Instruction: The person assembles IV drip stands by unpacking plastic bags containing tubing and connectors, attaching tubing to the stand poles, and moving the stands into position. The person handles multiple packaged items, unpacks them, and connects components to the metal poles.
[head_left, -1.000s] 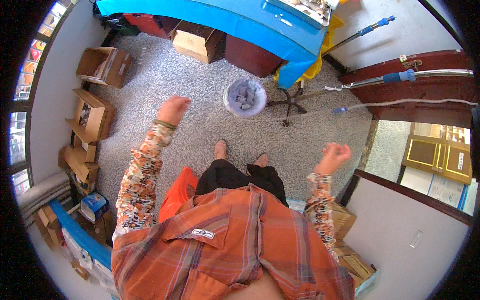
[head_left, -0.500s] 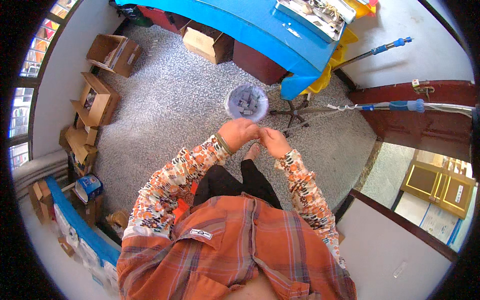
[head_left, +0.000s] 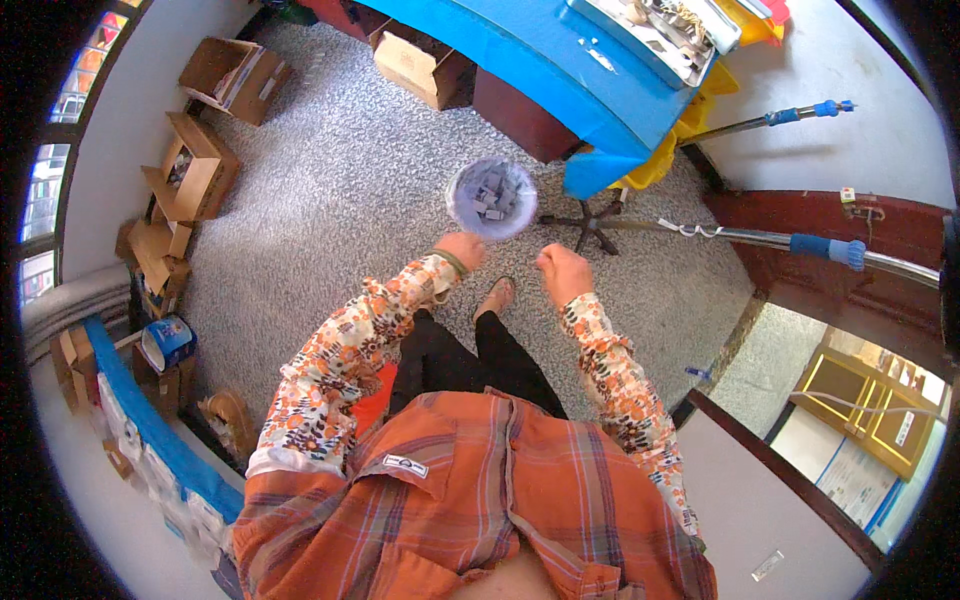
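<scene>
On the speckled floor [head_left: 340,180], just beyond the hands: the bin [head_left: 457,205], round and lined in pale plastic, with small grey pieces [head_left: 490,193] heaped inside. At the bin's near left edge, left hand [head_left: 462,248], blurred and turned away; cannot tell whether grasping or released, nor whether touching the rim. Nearer than the bin and to its right, right hand [head_left: 567,272], apart from the left one, curled inward; cannot tell whether clenched around anything. Between them, nearer than the bin, a foot [head_left: 497,292]. Right of the bin, a star-shaped base [head_left: 590,222]. Beyond the bin, a blue table [head_left: 560,60].
</scene>
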